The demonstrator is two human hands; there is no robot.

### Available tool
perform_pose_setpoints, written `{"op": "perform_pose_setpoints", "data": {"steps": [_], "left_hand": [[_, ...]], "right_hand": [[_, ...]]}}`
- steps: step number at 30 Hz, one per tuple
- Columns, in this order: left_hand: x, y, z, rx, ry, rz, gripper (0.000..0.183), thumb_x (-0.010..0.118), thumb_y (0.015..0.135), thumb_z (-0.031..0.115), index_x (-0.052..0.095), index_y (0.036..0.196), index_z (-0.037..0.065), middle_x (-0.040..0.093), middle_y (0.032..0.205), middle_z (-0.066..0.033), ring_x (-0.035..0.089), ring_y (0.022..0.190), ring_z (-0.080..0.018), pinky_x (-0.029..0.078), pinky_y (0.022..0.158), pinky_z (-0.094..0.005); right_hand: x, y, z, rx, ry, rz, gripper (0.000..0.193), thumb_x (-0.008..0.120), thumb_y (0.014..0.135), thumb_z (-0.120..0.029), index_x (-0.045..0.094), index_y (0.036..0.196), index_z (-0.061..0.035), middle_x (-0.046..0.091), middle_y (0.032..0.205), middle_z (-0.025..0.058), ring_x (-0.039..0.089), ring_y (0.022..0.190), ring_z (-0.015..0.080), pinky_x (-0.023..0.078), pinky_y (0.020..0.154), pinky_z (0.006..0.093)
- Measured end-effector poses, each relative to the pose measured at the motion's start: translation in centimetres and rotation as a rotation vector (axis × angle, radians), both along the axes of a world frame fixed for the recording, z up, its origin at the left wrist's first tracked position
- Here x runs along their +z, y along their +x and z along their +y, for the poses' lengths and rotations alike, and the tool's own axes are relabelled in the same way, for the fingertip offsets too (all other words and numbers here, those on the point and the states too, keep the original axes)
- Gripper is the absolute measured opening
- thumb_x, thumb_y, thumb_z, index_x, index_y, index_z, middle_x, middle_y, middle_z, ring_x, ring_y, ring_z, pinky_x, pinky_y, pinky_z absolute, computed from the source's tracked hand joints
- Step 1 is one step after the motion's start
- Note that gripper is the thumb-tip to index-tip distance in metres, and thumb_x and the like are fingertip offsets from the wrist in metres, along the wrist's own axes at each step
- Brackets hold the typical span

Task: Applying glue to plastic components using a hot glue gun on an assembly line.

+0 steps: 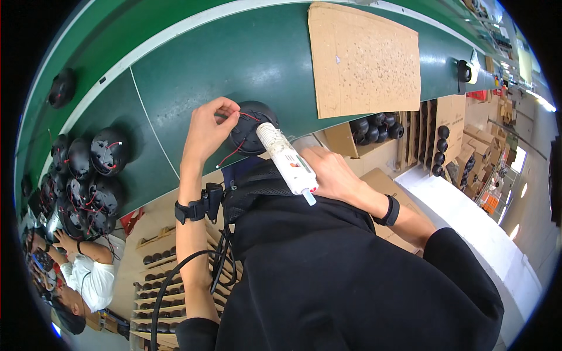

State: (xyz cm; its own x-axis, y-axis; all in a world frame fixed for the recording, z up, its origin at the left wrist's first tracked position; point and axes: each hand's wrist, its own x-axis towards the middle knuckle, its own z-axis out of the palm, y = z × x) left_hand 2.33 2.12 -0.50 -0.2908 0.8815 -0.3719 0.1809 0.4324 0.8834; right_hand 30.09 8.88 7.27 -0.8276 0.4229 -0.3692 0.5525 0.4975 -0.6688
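A black round housing [266,112] lies at the near edge of the green bench, with red wires across its open inside. My left hand [212,128] is closed at the housing's left side, thumb and forefinger pinching a red wire [248,116]. A second wire end with a small pale connector trails out near the bench edge. In my right hand [329,171] is a white glue gun [287,158], a translucent stick poking from its rear. Its ribbed, stained front end reaches over the housing's right side; the tip's exact contact is hard to see.
A spotted cardboard sheet [366,61] lies on the bench [193,55] to the right. Several black housings [109,152] cluster at left, near a co-worker in a white shirt [93,281]. Boxes and racks of black round parts stand below. A black cable hangs by my left forearm.
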Motion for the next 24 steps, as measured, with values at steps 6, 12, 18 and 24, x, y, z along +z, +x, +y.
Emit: {"op": "perform_pose_setpoints", "data": {"steps": [6,12,18,24], "left_hand": [[0.1,0.0,-0.7,-0.012,-0.011,-0.005,0.014,0.07,0.087,0.006,0.07,0.1,-0.001,0.071,0.092,-0.0057,0.067,0.087,-0.0137,0.055,0.077,-0.03],[-1.3,0.5,-2.3,0.064,0.025,0.023,0.026,0.07,0.088,0.009,0.069,0.113,0.001,0.072,0.105,-0.0112,0.069,0.091,-0.0185,0.056,0.079,-0.0322],[-3.1,0.0,-5.0,-0.01,-0.184,-0.024,0.053,0.072,0.091,0.028,0.057,0.138,0.009,0.068,0.121,-0.0204,0.07,0.102,-0.0288,0.055,0.088,-0.0394],[-3.6,0.8,-5.5,0.058,-0.257,-0.229,0.054,0.066,0.098,0.024,0.047,0.148,0.015,0.066,0.123,-0.0219,0.071,0.084,-0.0216,0.059,0.067,-0.0318]], "right_hand": [[0.2,-0.1,0.3,0.043,0.015,0.075,0.034,0.074,0.079,-0.023,0.056,0.097,-0.0001,0.06,0.089,0.0229,0.061,0.082,0.0444,0.05,0.07,0.0506],[1.3,0.0,0.9,0.013,-0.051,-0.037,0.031,0.073,0.077,-0.018,0.057,0.095,0.0008,0.061,0.085,0.0222,0.061,0.083,0.0431,0.05,0.071,0.0497],[0.5,2.0,3.2,-0.069,-0.148,0.256,0.029,0.07,0.072,-0.005,0.063,0.098,0.003,0.065,0.087,0.0213,0.065,0.084,0.0415,0.052,0.072,0.0419],[-0.2,4.4,5.5,-0.387,-0.276,0.189,0.029,0.074,0.089,-0.016,0.065,0.11,0.0023,0.071,0.089,0.0051,0.065,0.077,0.012,0.052,0.071,0.0282]]}}
